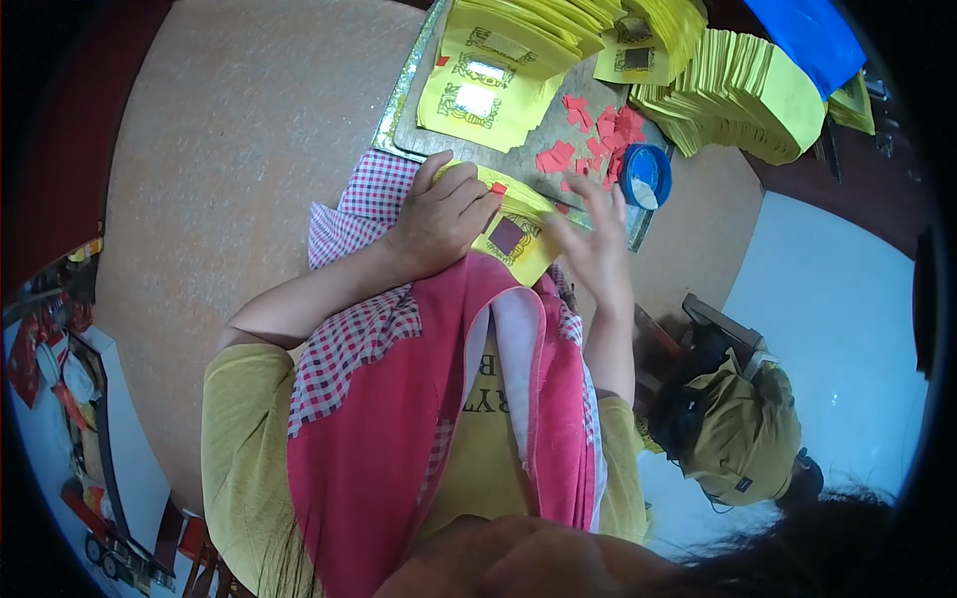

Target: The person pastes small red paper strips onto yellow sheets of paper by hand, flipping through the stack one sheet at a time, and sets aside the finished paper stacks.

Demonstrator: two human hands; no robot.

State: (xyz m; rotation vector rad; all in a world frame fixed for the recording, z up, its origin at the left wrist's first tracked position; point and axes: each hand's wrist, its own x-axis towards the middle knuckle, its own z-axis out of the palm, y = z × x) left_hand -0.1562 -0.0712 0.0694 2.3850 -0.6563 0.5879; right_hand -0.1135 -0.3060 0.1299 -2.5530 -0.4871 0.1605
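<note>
My left hand [444, 217] is closed around a folded stack of yellow printed paper [520, 249] near my chest, its fingers lying over the top. The paper bears dark print and a dark square, and a small red paper piece [498, 188] sits near my left fingertips. My right hand [603, 249] is just to the right of the stack, fingers apart and slightly blurred, with nothing visible in them. Beyond it, red paper pieces [605, 135] are scattered on a board [518, 164]. A blue tub [646, 176] with white paste stands beside them.
More yellow printed sheets [488, 90] stand fanned on the board, one with silver squares. A long row of folded yellow paper [733, 95] curves to the right, near a blue sheet [802, 40]. A checkered cloth [374, 194] lies left, and an olive bag [743, 429] sits lower right.
</note>
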